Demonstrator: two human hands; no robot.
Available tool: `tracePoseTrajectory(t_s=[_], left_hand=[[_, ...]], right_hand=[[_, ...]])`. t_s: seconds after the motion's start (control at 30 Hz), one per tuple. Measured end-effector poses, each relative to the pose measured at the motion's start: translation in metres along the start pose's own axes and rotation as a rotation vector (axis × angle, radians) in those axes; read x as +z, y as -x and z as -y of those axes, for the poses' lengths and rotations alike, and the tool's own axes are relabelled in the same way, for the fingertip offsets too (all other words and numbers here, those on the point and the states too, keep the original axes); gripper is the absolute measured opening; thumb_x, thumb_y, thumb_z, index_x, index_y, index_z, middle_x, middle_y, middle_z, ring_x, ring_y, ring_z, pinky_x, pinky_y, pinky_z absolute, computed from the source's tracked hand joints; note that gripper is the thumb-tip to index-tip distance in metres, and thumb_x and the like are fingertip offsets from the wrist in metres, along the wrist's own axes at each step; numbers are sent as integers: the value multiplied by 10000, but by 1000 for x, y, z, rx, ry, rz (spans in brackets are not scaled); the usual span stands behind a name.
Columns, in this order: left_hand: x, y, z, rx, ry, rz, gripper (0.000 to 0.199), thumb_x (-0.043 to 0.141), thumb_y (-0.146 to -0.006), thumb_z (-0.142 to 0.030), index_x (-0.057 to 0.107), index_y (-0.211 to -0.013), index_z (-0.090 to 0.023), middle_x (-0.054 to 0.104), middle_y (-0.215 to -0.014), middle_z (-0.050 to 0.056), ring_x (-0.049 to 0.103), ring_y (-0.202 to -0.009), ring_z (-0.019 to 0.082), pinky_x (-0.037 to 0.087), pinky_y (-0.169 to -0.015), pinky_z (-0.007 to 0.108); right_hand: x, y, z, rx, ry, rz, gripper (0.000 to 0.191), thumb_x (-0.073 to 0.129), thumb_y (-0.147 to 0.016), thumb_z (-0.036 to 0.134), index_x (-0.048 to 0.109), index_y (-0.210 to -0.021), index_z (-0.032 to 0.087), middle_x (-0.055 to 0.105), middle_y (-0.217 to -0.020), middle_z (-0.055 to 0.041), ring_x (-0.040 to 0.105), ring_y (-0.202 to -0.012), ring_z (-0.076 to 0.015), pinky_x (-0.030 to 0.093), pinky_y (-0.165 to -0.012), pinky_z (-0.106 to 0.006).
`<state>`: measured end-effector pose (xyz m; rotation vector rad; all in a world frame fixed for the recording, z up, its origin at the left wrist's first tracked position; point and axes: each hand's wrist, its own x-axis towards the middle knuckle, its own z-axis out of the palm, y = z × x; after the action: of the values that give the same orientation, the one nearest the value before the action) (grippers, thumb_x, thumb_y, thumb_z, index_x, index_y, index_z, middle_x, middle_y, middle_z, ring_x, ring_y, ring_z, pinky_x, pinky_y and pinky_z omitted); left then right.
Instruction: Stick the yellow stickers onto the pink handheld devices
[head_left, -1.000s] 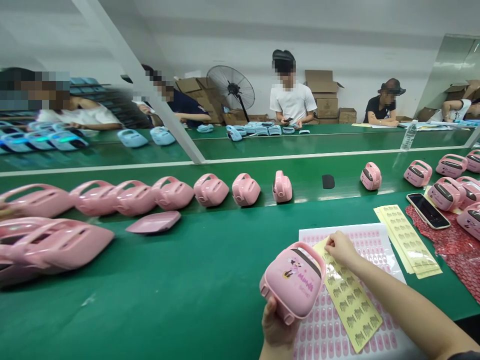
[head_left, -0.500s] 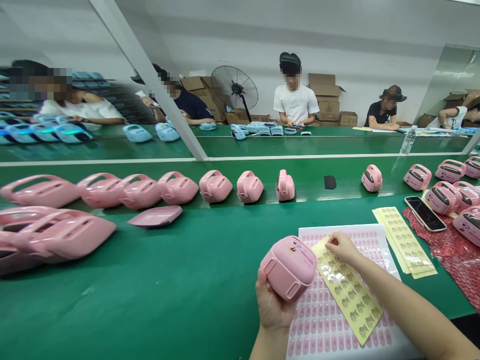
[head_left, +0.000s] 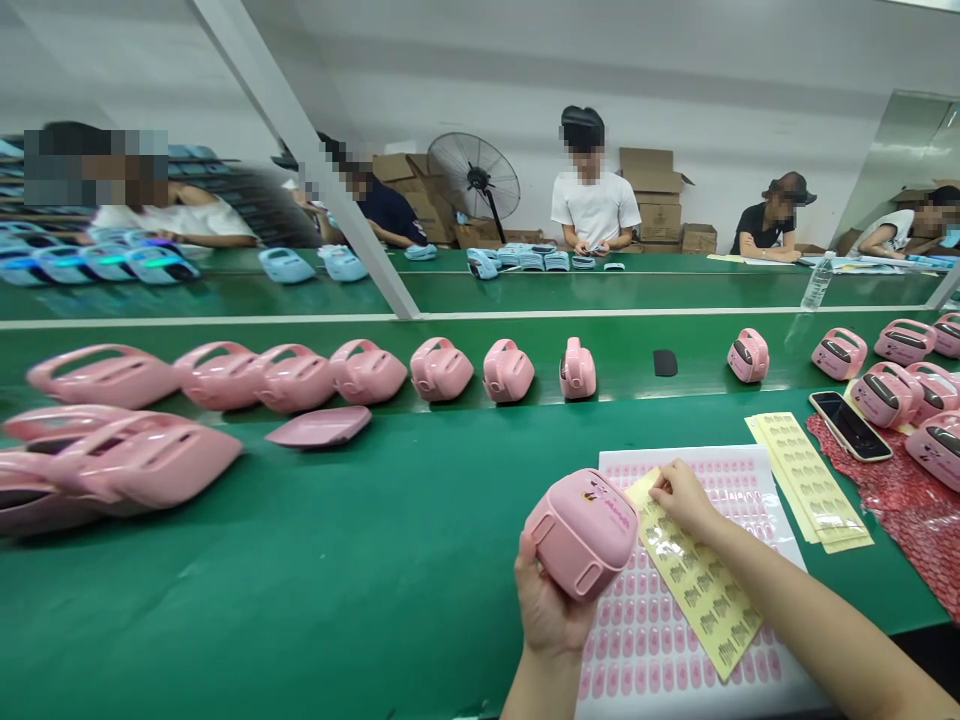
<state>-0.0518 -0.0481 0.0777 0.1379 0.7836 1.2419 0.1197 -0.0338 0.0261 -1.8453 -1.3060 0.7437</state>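
Note:
My left hand [head_left: 553, 610] grips a pink rounded plastic device [head_left: 581, 540] from below and the side, tilted so a printed cartoon design and lettering face up. Just to its right, the fingers of my right hand [head_left: 682, 495] are pinched at the top end of a yellow sticker sheet [head_left: 701, 580] with rows of printed labels. Whether a single label is between the fingertips is hidden. That yellow sheet lies slanted over a larger white sheet of pink oval stickers [head_left: 645, 650] on the green table [head_left: 300, 580].
Pink handled devices [head_left: 442, 370] stand in a row along the back, with more at left and right. A flat pink panel [head_left: 321, 427], a dark pad [head_left: 665, 362], spare label sheets [head_left: 810, 485], a phone [head_left: 850, 427] and red bubble wrap [head_left: 900, 510] lie around. Co-workers sit opposite.
The view has turned slightly left, so the background and row of devices sit a little further right. Both hands keep the same hold, with hardly any movement.

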Motion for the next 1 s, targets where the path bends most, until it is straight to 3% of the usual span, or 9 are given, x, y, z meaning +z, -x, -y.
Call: tracePoseTrajectory(t_s=[0.3, 0.63, 0.83, 1.0], left_hand=[[3, -3, 2, 45, -38, 60, 439, 580, -720, -441, 609, -1100, -223, 725, -797, 36, 672, -724, 231, 545, -646, 345], [9, 2, 0, 27, -69, 54, 415, 580, -743, -416, 610, -1100, -206, 725, -794, 38, 671, -703, 222, 547, -620, 330], [5, -2, 2, 9, -53, 64, 425, 546, -772, -402, 587, -1148, -209, 728, -836, 44, 672, -747, 231, 544, -647, 342], [3, -4, 4, -13, -39, 88, 441, 587, -740, -409, 595, -1133, -209, 727, -827, 43, 673, -778, 247, 539, -689, 360]], right_hand=[[-8, -4, -4, 21, -102, 68, 159, 529, -625, 109, 442, -515, 183, 469, -639, 28, 515, -595, -121, 421, -577, -242], [-4, 3, -2, -44, -205, 27, 69, 425, -783, 227, 489, -758, 215, 522, -657, 21, 533, -600, -140, 451, -576, -271], [-19, 4, 2, -108, -116, 24, 130, 468, -735, 155, 575, -784, 210, 583, -746, -3, 551, -720, -163, 428, -690, -295], [-19, 2, 3, -73, 5, 77, 158, 495, -708, 97, 601, -775, 193, 581, -662, 10, 547, -634, -150, 406, -614, -266]])
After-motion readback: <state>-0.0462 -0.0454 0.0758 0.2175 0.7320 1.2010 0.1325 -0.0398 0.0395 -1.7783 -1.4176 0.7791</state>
